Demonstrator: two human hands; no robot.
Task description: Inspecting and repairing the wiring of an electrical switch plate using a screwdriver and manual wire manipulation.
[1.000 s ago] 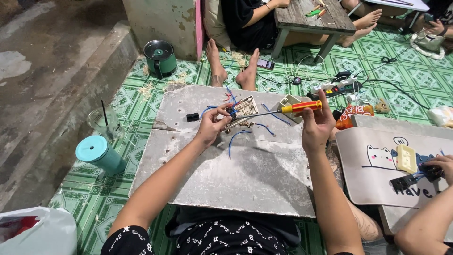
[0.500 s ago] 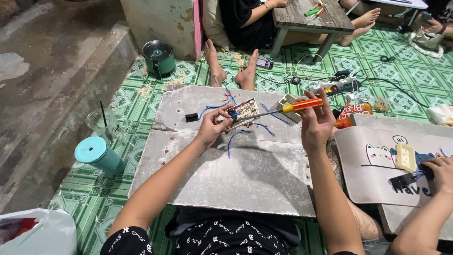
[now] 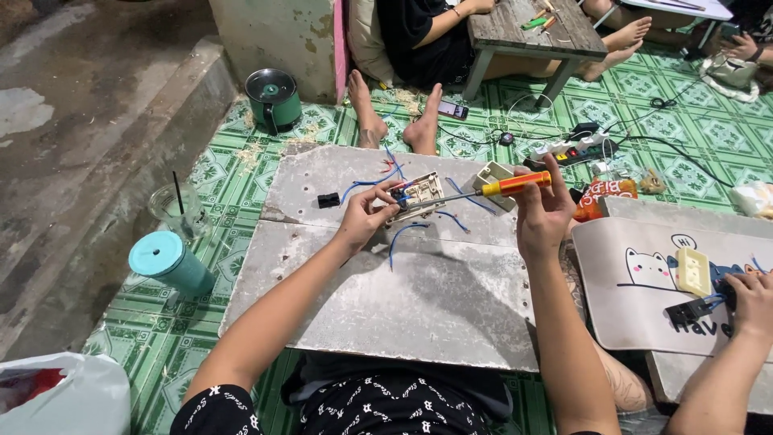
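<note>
A beige switch module [image 3: 420, 196] trailing blue wires [image 3: 400, 235] is held above a grey board surface [image 3: 403, 274], pinched in the fingers of the left hand [image 3: 364, 219]. The metal shaft of an orange-handled screwdriver [image 3: 515, 184] is pressed against the module from three o'clock, its handle gripped in the closed right hand [image 3: 544, 216]. A small black part [image 3: 328, 200] lies on the board at nine o'clock of the module, and a beige box [image 3: 493, 175] sits just beyond at two o'clock. A teal lidded cup [image 3: 171, 263] and a clear glass with a straw [image 3: 178, 211] stand on the green patterned mat [image 3: 241, 161] at eight o'clock. A cat-printed pad [image 3: 636, 282] is seen at four o'clock, where another person's hand [image 3: 753, 302] rests on a black part. A power strip [image 3: 568, 149] lies at one o'clock.
</note>
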